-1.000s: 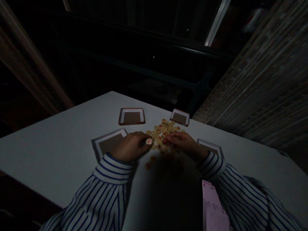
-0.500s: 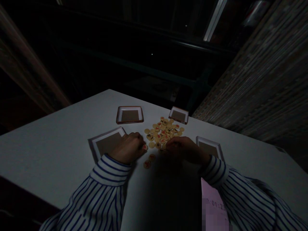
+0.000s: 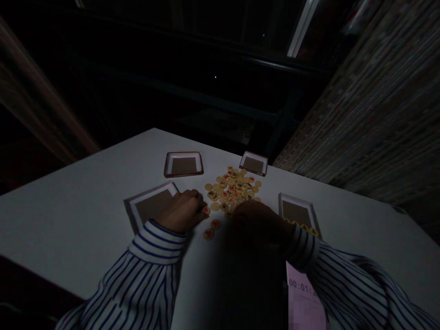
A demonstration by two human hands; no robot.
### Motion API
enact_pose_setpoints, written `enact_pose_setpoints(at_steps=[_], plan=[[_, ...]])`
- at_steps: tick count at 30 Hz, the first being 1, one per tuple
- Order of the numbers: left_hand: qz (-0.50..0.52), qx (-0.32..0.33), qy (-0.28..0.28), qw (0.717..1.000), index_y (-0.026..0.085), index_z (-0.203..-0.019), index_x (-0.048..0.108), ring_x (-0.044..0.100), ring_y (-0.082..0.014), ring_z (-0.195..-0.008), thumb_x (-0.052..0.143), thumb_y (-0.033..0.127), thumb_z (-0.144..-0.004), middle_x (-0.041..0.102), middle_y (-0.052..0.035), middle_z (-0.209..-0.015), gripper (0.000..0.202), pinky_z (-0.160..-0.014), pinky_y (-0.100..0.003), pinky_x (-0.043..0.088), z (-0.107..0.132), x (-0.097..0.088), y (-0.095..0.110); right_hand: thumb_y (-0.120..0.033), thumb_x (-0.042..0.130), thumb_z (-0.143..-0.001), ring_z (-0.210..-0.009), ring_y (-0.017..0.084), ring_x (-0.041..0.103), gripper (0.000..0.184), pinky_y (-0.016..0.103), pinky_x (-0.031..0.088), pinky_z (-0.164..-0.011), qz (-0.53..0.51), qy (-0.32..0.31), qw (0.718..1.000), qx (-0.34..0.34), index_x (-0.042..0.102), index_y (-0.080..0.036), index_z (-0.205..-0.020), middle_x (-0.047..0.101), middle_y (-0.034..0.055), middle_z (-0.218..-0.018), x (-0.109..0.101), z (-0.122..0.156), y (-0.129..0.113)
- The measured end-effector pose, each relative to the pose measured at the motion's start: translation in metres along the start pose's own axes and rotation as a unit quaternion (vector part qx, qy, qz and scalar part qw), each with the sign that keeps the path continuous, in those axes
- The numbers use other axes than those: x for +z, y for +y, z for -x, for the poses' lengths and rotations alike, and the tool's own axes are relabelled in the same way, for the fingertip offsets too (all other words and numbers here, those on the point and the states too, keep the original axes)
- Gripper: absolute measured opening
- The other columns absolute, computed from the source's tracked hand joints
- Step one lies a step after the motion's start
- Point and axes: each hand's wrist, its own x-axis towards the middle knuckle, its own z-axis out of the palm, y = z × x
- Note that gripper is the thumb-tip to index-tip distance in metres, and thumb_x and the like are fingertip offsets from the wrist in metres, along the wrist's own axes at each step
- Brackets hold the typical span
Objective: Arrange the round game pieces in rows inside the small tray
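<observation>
Many round, pale Chinese chess pieces with red or black characters lie heaped mid-table. At the left of the heap, my left hand is closed, with a red-marked chess piece between thumb and curled fingers. Two more red-marked pieces lie just below it. My right hand is over the near right edge of the heap. Its fingers point down and are lost in deep shadow, so their grip is hidden. Beside my right wrist, a row of pieces shows in the right tray.
The white table holds a left tray partly behind my left hand, a far-left tray and a far-right tray. A pinkish lit screen with timer digits is by my right forearm. A bead-like curtain hangs at right.
My right hand has moved slightly down and toward me, and its forearm has shifted, uncovering the row of pieces in the right tray. My left hand stays nearly still.
</observation>
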Motion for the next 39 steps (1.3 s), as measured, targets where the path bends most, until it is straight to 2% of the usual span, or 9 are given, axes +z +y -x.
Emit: enact_pose_setpoints(at_steps=[6,10,13,16,20,23,29,34,39], plan=[[-0.012,0.001,-0.012,1.000,0.022,-0.076,0.067,0.057,-0.0201,-0.077,0.050,0.033,-0.078,0.060,-0.0066,-0.084,0.019,-0.068,-0.032,0.042,-0.001,-0.002,0.001,-0.023,0.050,-0.083,-0.068,0.012,0.054,0.019,0.023,0.037,-0.063,-0.005,-0.017,1.000,0.005,0.064,-0.016,-0.073,0.064,0.0035,-0.076,0.001,0.000,0.001],[-0.012,-0.003,-0.014,1.000,0.022,-0.081,0.067,0.057,-0.0207,-0.080,0.052,0.035,-0.077,0.061,-0.0066,-0.087,0.020,-0.069,-0.032,0.043,-0.001,-0.005,0.001,-0.023,0.051,-0.082,-0.067,0.011,0.054,0.016,0.023,0.036,-0.062,-0.016,0.009,1.000,0.005,0.064,-0.017,-0.074,0.064,0.0023,-0.076,0.005,0.002,0.006],[-0.006,0.001,-0.007,1.000,0.022,-0.088,0.066,0.057,-0.0210,-0.084,0.050,0.037,-0.079,0.061,-0.0069,-0.089,0.024,-0.072,-0.032,0.044,-0.001,-0.007,0.002,-0.024,0.052,-0.081,-0.069,0.011,0.055,0.013,0.023,0.039,-0.064,-0.096,0.054,0.994,0.008,0.063,-0.017,-0.080,0.065,0.0022,-0.077,0.005,0.004,0.009],[0.027,0.018,0.038,0.999,0.022,-0.102,0.063,0.056,-0.0212,-0.091,0.048,0.038,-0.081,0.060,-0.0071,-0.097,0.030,-0.081,-0.034,0.043,-0.002,-0.008,0.006,-0.025,0.054,-0.079,-0.071,0.012,0.057,0.014,0.023,0.041,-0.064,-0.231,0.107,0.966,0.039,0.062,-0.017,-0.085,0.065,0.0025,-0.080,0.005,0.006,0.012],[0.085,0.066,0.095,0.990,0.021,-0.103,0.061,0.055,-0.0187,-0.094,0.050,0.035,-0.082,0.060,-0.0058,-0.101,0.028,-0.086,-0.033,0.042,-0.003,-0.007,0.019,-0.034,0.054,-0.078,-0.063,0.012,0.056,0.020,0.023,0.043,-0.055,-0.393,0.089,0.905,0.136,0.062,-0.016,-0.082,0.065,0.0020,-0.073,0.003,0.005,0.014],[0.101,0.103,0.115,0.983,0.019,-0.101,0.060,0.055,-0.0187,-0.092,0.051,0.035,-0.082,0.062,-0.0056,-0.096,0.027,-0.082,-0.033,0.043,-0.005,-0.003,0.030,-0.038,0.058,-0.074,-0.062,0.012,0.056,0.024,0.024,0.043,-0.055,-0.460,0.080,0.867,0.175,0.063,-0.015,-0.080,0.064,0.0018,-0.071,-0.002,0.004,0.011],[0.119,0.148,0.143,0.971,0.018,-0.103,0.058,0.057,-0.0176,-0.086,0.051,0.028,-0.082,0.064,-0.0052,-0.092,0.024,-0.077,-0.034,0.043,-0.008,0.005,0.040,-0.038,0.063,-0.069,-0.062,0.011,0.054,0.027,0.023,0.041,-0.057,-0.544,0.079,0.812,0.199,0.064,-0.013,-0.079,0.062,0.0011,-0.069,-0.012,0.005,-0.002],[0.124,0.162,0.146,0.968,0.019,-0.101,0.059,0.057,-0.0175,-0.085,0.052,0.028,-0.082,0.065,-0.0047,-0.091,0.021,-0.075,-0.033,0.043,-0.007,0.006,0.042,-0.039,0.066,-0.066,-0.059,0.010,0.053,0.027,0.023,0.040,-0.056,-0.567,0.086,0.792,0.209,0.063,-0.014,-0.077,0.061,-0.0002,-0.066,-0.011,0.006,-0.007],[0.124,0.171,0.150,0.966,0.019,-0.099,0.060,0.058,-0.0172,-0.083,0.053,0.027,-0.081,0.065,-0.0046,-0.091,0.021,-0.074,-0.032,0.043,-0.007,0.005,0.043,-0.039,0.071,-0.060,-0.062,0.011,0.056,0.029,0.023,0.042,-0.056,-0.555,0.089,0.802,0.202,0.064,-0.016,-0.075,0.063,0.0002,-0.069,-0.004,0.006,-0.003]])
